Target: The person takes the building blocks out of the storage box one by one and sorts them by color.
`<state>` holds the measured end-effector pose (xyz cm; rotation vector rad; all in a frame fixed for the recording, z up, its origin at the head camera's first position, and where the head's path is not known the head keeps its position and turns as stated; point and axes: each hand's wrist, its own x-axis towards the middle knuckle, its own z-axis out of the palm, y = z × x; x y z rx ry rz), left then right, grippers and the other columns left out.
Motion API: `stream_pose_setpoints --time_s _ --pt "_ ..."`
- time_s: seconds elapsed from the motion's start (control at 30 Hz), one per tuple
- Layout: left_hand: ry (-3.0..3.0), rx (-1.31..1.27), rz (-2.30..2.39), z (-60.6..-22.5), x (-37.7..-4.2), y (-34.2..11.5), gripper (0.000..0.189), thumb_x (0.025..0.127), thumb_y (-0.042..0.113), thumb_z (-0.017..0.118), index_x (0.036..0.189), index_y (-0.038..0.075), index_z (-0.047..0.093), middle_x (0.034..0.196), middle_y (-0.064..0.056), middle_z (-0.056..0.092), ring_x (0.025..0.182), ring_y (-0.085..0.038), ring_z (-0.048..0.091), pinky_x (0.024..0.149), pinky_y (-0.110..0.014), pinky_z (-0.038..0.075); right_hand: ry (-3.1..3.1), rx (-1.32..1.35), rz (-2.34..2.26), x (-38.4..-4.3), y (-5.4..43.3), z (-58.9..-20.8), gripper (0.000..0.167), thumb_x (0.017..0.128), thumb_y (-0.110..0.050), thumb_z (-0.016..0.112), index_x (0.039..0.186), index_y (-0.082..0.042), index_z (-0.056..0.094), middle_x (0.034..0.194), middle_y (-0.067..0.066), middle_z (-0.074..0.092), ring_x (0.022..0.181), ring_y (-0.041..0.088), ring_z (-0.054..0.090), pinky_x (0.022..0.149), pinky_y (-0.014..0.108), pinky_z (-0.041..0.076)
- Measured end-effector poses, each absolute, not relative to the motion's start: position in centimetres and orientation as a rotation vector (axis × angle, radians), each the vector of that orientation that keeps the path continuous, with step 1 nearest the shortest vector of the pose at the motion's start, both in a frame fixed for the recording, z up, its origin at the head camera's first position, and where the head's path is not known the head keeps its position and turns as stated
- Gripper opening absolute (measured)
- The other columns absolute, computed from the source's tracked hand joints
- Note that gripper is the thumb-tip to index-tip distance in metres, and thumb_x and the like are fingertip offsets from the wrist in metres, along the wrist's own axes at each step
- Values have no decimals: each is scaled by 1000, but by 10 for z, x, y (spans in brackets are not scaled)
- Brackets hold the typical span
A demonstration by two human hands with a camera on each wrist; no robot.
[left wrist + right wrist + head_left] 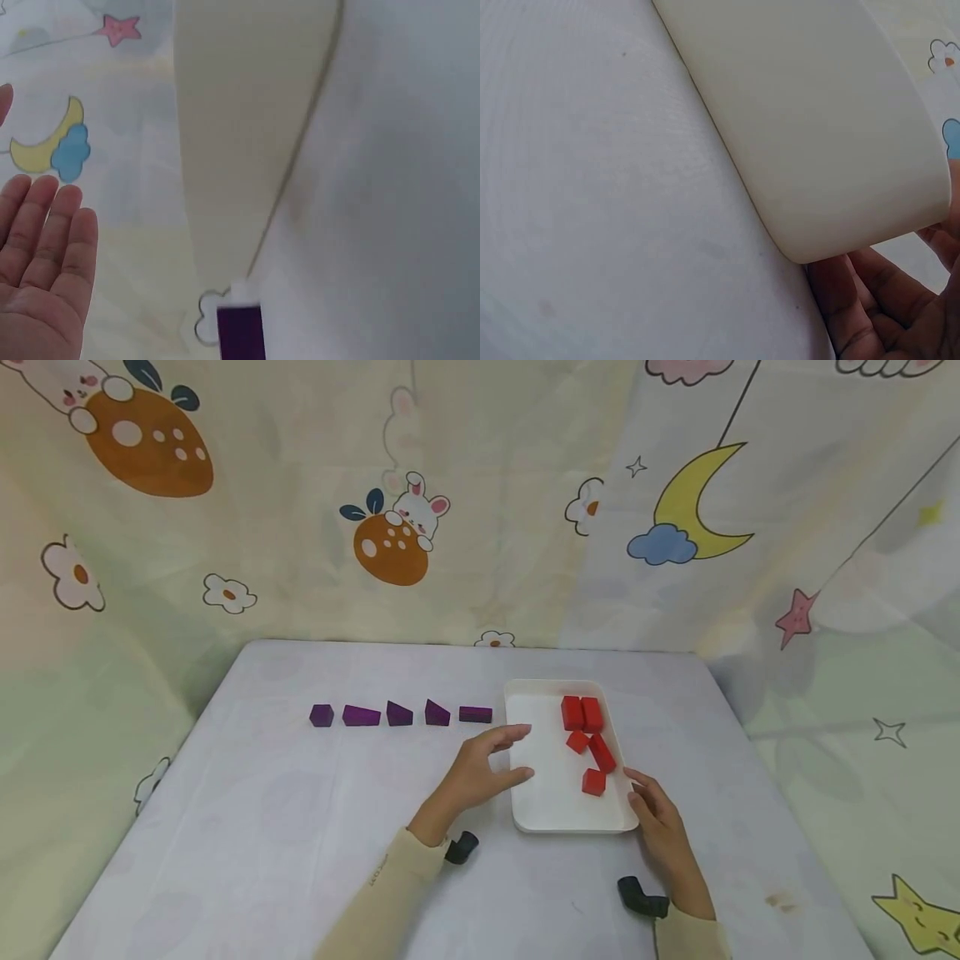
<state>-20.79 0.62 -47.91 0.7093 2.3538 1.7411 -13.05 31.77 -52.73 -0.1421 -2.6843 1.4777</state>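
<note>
A white tray [543,810] lies right of the table's middle, with several red blocks [573,713] in its right half. The left hand [474,772] is at the tray's left side, fingertips over its rim and thumb spread apart from them. In the left wrist view, the fingers [52,247] look extended and nothing is between them and the thumb. At the tray's near right corner, the right hand [670,839] holds the edge. In the right wrist view its fingers [836,296] lie low against the tray's outer wall [817,135]; the thumb is partly cut off.
A row of several purple blocks [400,714] stands on the white-covered table [247,827], left of the tray. A patterned cloth [495,527] hangs behind the table. Black wrist mounts [642,897] sit at both cuffs.
</note>
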Motion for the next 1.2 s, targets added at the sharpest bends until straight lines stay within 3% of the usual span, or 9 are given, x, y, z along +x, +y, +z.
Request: stream_pose_setpoints --time_s 0.27,0.33,0.4,0.47,0.53,0.67,0.9,1.03,1.2 --pt "2251 769 1727 -480 -198 49 59 96 15 84 151 9 63 150 -10 65 139 -40 60 110 -54 55 -2693 -148 1473 -131 319 -528 43 115 -14 50 156 0 49 157 34 49 141 53 52 96 3 37" --pt "2233 786 1721 -480 -197 60 58 96 15 83 151 11 63 150 -8 66 139 -38 60 109 -49 56 -2710 -160 1457 -131 320 -528 43 116 -15 49 157 -1 48 157 34 50 141 52 53 104 14 45" --pt "2225 812 1714 -483 -197 70 57 97 16 83 151 11 63 149 -5 66 138 -36 62 109 -44 57 -2722 -175 1455 -131 319 -527 44 116 -16 49 158 -2 48 158 33 49 142 52 52 113 33 49" --pt "2201 836 1725 -485 -198 80 56 98 15 82 151 9 63 149 -7 66 137 -35 63 111 -43 55 -2733 -194 1465 -132 319 -526 45 116 -17 49 158 -3 47 159 33 47 143 52 50 116 52 46" --pt "2177 838 1750 -488 -200 89 55 98 14 82 149 8 64 148 -10 67 135 -33 65 113 -41 54 -2732 -202 1484 -132 319 -525 45 116 -18 49 159 -3 46 160 34 46 144 53 49 116 61 42" --pt "2126 778 1799 -493 -205 104 51 97 9 82 146 5 66 144 -14 69 133 -31 66 114 -38 53 -2727 -195 1471 -132 319 -526 43 116 -15 49 157 -2 47 157 35 49 142 52 51 116 63 42" --pt "2144 575 1757 -505 -209 123 52 94 6 84 143 11 69 140 -3 72 130 -20 68 107 -26 55 -2718 -185 1491 -131 318 -525 42 116 -15 48 157 -3 49 157 35 50 141 53 52 116 63 43" --pt "2208 507 1667 -512 -211 129 53 92 5 85 143 12 70 139 -2 73 130 -17 67 106 -25 55 -2720 -182 1473 -131 319 -525 42 116 -14 49 156 -2 50 154 35 52 139 51 55 116 54 49" --pt "2328 496 1511 -516 -212 133 50 91 4 86 138 15 74 135 2 74 121 -14 66 102 -22 56 -2719 -173 1448 -132 320 -527 41 116 -14 49 155 -2 51 152 35 54 138 52 56 115 60 48"
